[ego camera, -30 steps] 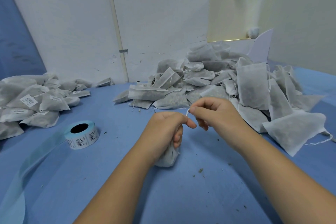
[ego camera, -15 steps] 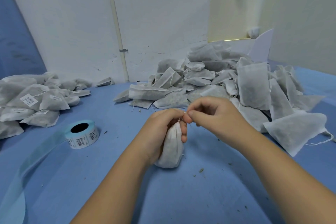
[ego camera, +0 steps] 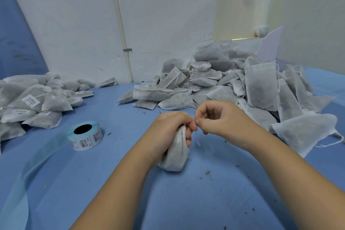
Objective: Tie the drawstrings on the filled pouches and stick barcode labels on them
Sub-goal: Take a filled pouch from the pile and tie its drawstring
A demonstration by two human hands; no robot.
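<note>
A small white pouch of gauzy fabric with a dark filling [ego camera: 176, 155] is stood upright on the blue cloth-covered surface [ego camera: 168, 201], and all other places are given from it. Its gathered neck is enclosed by the left hand [ego camera: 168, 132], whose grip is clenched round the bunched fabric, apparently so that the mouth is kept closed and the pouch steadied. Just right of the neck, the thin white drawstring [ego camera: 197, 139] is pinched in the grip of the right hand [ego camera: 220, 119], and a loose end is seen hanging beside the pouch. Tying is judged to be the step in hand. Whether a knot is formed cannot be told, since it is hidden by the fingers. No label is seen on the pouch. Well to its left, a roll of white barcode labels on pale blue backing [ego camera: 85, 137] is set on end, probably to be within reach for the labelling. Behind the pouch and to its right, a heap of unlabelled filled pouches [ego camera: 214, 84] is piled. Far to its left, a heap of pouches bearing labels [ego camera: 37, 102] is laid, seemingly so that finished work is kept apart.
</note>
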